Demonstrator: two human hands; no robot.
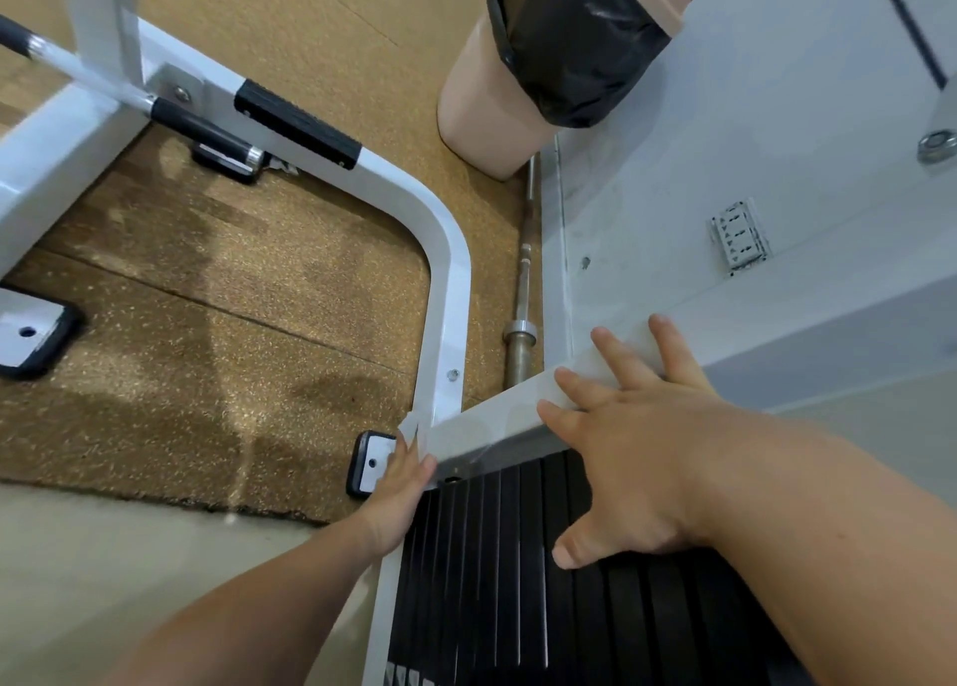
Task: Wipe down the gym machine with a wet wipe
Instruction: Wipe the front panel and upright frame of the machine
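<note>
on machine frame, right hand splayed

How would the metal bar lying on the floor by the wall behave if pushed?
The bar looks round, so it would probably roll. It seems solid metal, so likely heavy and stiff. The wall beside it would probably stop it.

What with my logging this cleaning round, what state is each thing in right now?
left hand: fingers straight, pressing the wet wipe on the frame corner.
wet wipe: bunched against the frame under those fingers.
right hand: fingers spread, resting on the crossbar.
weight stack: plates packed together below the crossbar.
bin: lined with a black bag.
barbell: lying on the floor by the wall.
wall socket: nothing plugged in.
</note>
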